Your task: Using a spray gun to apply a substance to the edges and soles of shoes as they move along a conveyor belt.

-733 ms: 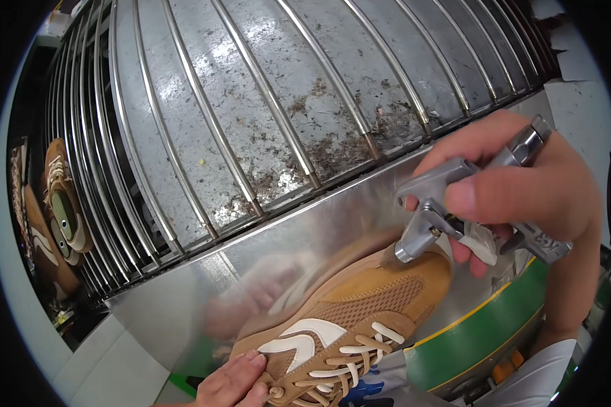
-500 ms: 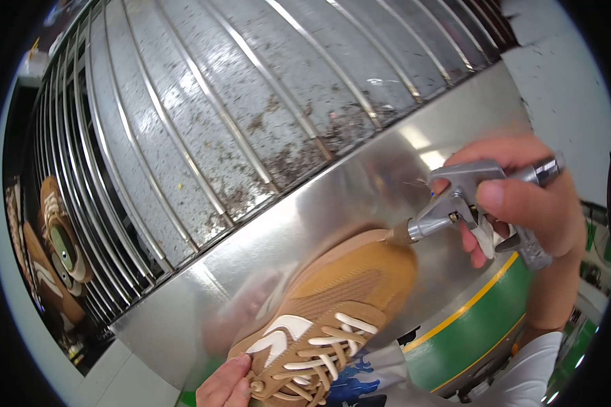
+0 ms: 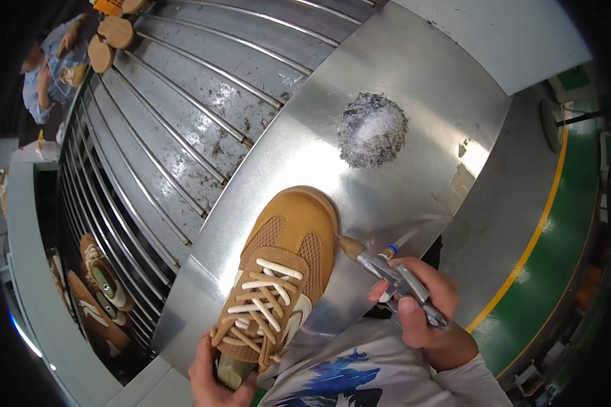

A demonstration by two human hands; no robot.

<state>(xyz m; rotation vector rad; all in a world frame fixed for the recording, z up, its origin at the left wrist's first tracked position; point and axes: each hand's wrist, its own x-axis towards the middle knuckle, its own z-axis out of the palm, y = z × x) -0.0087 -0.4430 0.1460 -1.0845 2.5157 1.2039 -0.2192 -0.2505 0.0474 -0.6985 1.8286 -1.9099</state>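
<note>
A tan lace-up shoe (image 3: 293,217) with white laces points away from me above the steel worktop, and a green shoe last (image 3: 232,372) shows in its collar. My left hand (image 3: 207,376) grips the heel end. In my right hand (image 3: 428,298) is a silver trigger gun (image 3: 373,264) with a tan conical tip and a clear hose on a blue fitting. That tip sits at the right side of the shoe's toe, touching it or very close. My fingers wrap the gun's body and partly hide its trigger.
A bristly dark-and-white round patch (image 3: 373,130) lies on the steel worktop (image 3: 295,159). Beyond runs a roller conveyor (image 3: 204,108), with tan soles (image 3: 115,30) at its far end and a person (image 3: 54,64) there. More tan shoes (image 3: 105,271) rest on the left.
The view has swung, bringing the bristly patch and the person into sight. The shoe has turned more upright, and the gun has gone from its toe tip to its right side.
</note>
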